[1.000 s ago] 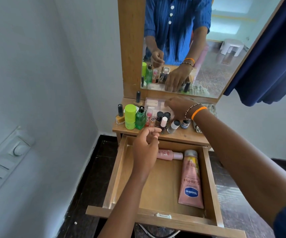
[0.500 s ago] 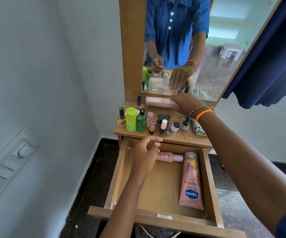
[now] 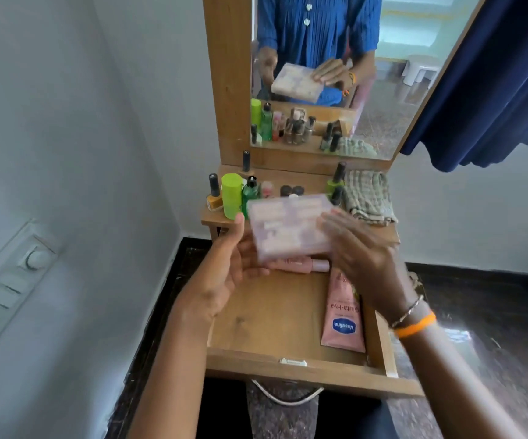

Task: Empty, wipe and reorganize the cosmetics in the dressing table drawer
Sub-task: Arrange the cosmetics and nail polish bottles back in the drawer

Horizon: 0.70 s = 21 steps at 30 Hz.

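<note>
Pink palette: a flat, pale pink cosmetics case [image 3: 289,228], blurred by motion, is held in the air above the back of the open drawer [image 3: 291,367], between the two hands.
Left hand: the left hand [image 3: 224,280] sits under and to the left of the case, palm up, thumb raised along the case's left edge and fingers tucked beneath it, supporting it from below.
Right hand: the right hand [image 3: 365,261] holds the case's right edge, fingers spread over the top; how firmly it grips cannot be told through the blur. A beaded bracelet and an orange band [image 3: 416,326] circle the wrist.
Drawer: pulled well out, wooden floor largely bare. A pink Vaseline tube [image 3: 343,315] lies along the right wall, cap toward the back. A smaller pink bottle [image 3: 300,265] lies on its side across the back, just beneath the held case.
Tabletop: on the left stand a lime green container [image 3: 231,195], a green bottle [image 3: 250,193] just beside it, and a yellow nail polish [image 3: 214,194] at the edge. More dark-capped bottles sit behind the case, partly hidden. A checked cloth [image 3: 367,198] lies crumpled at the right.
Mirror: the mirror [image 3: 414,74] reflects the case, both hands and a blue buttoned shirt.
Surroundings: a blue curtain [image 3: 493,90] hangs at the right; a switch panel [image 3: 6,289] is on the left wall.
</note>
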Motion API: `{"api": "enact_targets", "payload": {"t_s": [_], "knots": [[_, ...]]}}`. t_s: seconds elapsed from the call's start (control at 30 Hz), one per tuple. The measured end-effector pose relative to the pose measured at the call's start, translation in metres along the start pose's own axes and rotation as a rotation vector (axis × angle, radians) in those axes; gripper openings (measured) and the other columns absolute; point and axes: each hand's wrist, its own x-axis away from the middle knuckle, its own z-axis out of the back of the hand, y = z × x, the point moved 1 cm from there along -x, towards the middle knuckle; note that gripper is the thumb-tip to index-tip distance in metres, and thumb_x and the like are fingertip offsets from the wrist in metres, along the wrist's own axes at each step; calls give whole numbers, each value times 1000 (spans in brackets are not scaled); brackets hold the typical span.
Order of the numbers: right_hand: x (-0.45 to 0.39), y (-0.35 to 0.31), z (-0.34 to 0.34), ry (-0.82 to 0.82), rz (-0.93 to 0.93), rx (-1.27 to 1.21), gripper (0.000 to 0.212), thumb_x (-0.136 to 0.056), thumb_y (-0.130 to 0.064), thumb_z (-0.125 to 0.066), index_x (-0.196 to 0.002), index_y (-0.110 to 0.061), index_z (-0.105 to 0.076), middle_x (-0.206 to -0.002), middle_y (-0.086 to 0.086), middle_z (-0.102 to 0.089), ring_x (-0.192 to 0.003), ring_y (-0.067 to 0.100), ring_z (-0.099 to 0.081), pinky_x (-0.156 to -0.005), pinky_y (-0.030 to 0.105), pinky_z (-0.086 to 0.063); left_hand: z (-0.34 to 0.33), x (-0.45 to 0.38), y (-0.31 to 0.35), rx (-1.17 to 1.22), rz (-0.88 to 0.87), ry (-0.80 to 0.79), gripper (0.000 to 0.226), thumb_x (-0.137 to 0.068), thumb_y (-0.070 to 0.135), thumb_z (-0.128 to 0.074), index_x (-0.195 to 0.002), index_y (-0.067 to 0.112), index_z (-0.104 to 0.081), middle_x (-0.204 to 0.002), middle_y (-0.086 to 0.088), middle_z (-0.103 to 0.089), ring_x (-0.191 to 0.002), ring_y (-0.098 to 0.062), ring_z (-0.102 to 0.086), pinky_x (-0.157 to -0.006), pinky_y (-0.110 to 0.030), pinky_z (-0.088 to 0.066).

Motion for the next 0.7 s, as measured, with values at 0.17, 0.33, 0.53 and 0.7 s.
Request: {"api": "enact_targets", "payload": {"t_s": [0.17,0.33,0.53,0.7], "knots": [[56,-34,-22,-115,-142,-48,44,-78,-1,-63,-121,-12,-61,-128,3,-61,-125,18,-52,-100,35,-47,15,16,-32,-249,194,38,37,-78,25,-64,-114,18,-60,-95,0,-72,-75,-11,-68,-58,-20,-55],[80,-32,-44,-518,-327,-115,56,-66,-9,-73,-119,-23,-59,-134,-4,-55,-118,20,-49,-95,34,-51,28,-6,-74,-586,305,97,34,-95,11,-49,-129,15,-50,-105,0,-65,-78,-11,-63,-53,-18,-47],[85,-11,-73,-833,-446,-108,48,-75,-1,-64,-120,-18,-58,-137,0,-51,-125,20,-47,-108,32,-38,24,-37,-108,-778,363,79,43,-94,5,-48,-137,13,-43,-115,-8,-61,-73,-11,-57,-52,-20,-45],[82,5,-81,-826,-490,-79,42,-76,2,-62,-113,-19,-59,-131,0,-50,-120,23,-48,-98,33,-46,22,-47,-115,-740,338,148,49,-88,2,-60,-134,13,-48,-108,-5,-63,-91,-18,-59,-76,-31,-52]]}}
